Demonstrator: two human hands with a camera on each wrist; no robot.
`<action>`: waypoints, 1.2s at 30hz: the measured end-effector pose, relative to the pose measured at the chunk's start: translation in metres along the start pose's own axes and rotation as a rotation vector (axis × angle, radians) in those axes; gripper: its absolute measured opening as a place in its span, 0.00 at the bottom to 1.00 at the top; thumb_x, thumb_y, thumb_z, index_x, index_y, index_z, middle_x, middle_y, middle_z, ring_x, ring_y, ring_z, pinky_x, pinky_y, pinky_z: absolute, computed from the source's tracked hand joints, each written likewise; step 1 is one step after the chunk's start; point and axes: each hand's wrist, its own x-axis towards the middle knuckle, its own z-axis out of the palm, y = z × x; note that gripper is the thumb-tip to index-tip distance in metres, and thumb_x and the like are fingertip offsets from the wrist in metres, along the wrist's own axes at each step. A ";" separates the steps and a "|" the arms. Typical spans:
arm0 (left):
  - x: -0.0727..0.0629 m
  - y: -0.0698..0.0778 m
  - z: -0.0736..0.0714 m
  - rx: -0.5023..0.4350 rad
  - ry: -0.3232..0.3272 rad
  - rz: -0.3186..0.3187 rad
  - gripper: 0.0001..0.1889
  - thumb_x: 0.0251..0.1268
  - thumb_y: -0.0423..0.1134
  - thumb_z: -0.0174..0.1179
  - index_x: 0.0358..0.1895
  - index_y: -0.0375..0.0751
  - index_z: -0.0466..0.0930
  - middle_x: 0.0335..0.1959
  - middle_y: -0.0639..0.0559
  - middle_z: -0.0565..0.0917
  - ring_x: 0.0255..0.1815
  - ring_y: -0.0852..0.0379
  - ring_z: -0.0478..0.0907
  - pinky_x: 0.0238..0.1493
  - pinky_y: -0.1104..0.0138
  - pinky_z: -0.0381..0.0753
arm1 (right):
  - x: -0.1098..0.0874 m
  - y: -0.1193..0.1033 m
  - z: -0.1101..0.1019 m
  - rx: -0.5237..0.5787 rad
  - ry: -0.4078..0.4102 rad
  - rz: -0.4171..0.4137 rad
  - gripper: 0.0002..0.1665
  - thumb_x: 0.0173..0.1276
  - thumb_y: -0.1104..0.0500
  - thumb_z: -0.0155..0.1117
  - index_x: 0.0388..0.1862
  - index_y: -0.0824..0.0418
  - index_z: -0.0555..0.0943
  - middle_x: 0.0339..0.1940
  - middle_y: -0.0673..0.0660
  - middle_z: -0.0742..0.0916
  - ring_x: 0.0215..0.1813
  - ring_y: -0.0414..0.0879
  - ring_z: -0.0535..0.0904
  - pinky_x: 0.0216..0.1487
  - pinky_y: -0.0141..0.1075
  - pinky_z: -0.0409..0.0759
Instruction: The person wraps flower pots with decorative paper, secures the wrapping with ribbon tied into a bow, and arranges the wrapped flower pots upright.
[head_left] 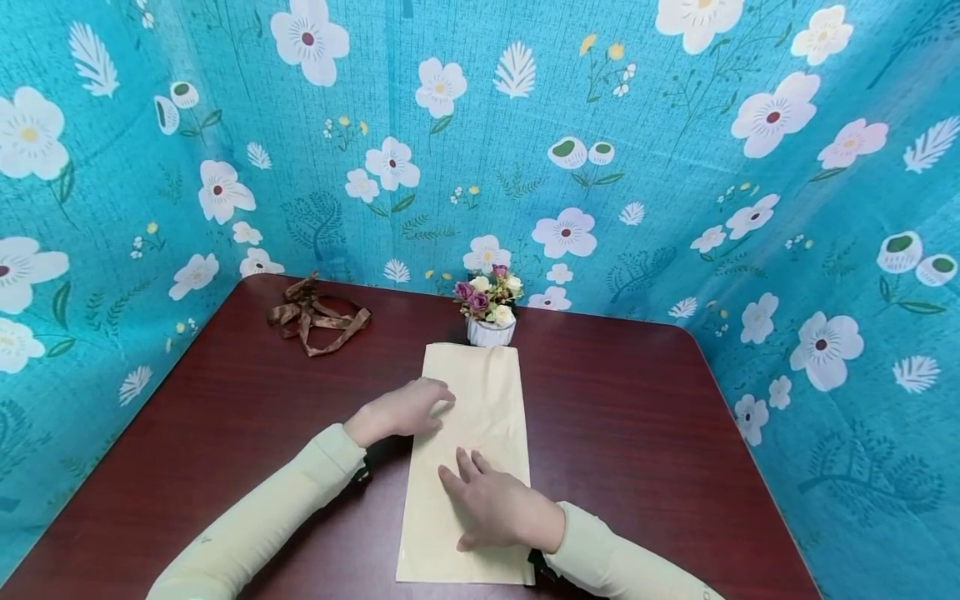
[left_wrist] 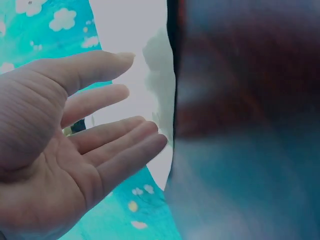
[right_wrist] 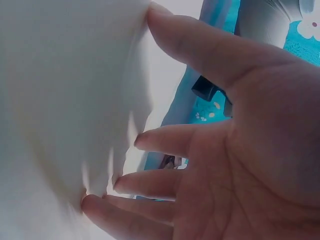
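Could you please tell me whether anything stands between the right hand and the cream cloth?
Nothing visible does: the right hand touches the cream cloth directly, while the white flowerpot stands beyond the cloth's far end.

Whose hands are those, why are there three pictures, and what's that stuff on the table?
These are a person's own two bare hands, not a robot's. The big picture comes from a camera worn on the head, looking down. The other two come from cameras on the wrists, each looking at one hand.

On the dark red table lies a long, pale cloth. The right hand touches it with spread fingers; the left hand is at its left edge. Neither grips anything. Farther back are a tangled brown ribbon and flowers in a white pot.
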 end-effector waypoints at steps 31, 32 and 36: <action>0.057 -0.069 -0.020 -0.221 0.275 -0.224 0.12 0.70 0.37 0.63 0.49 0.31 0.84 0.40 0.41 0.83 0.44 0.46 0.76 0.56 0.51 0.70 | -0.001 -0.003 0.001 -0.020 -0.003 0.018 0.59 0.52 0.34 0.79 0.79 0.53 0.64 0.78 0.66 0.68 0.76 0.61 0.68 0.66 0.38 0.77; 0.056 -0.070 -0.020 -0.257 0.275 -0.233 0.11 0.71 0.38 0.63 0.45 0.32 0.84 0.36 0.42 0.82 0.41 0.47 0.75 0.53 0.52 0.71 | -0.001 -0.002 0.001 -0.018 -0.001 0.016 0.59 0.53 0.34 0.79 0.79 0.53 0.64 0.78 0.66 0.68 0.76 0.61 0.68 0.65 0.38 0.77; 0.051 -0.072 -0.019 -0.446 0.249 -0.231 0.11 0.72 0.40 0.62 0.34 0.35 0.79 0.25 0.47 0.75 0.27 0.53 0.71 0.33 0.62 0.73 | -0.001 -0.001 0.001 0.004 0.003 0.013 0.59 0.53 0.36 0.79 0.79 0.53 0.64 0.78 0.66 0.68 0.76 0.61 0.68 0.66 0.39 0.77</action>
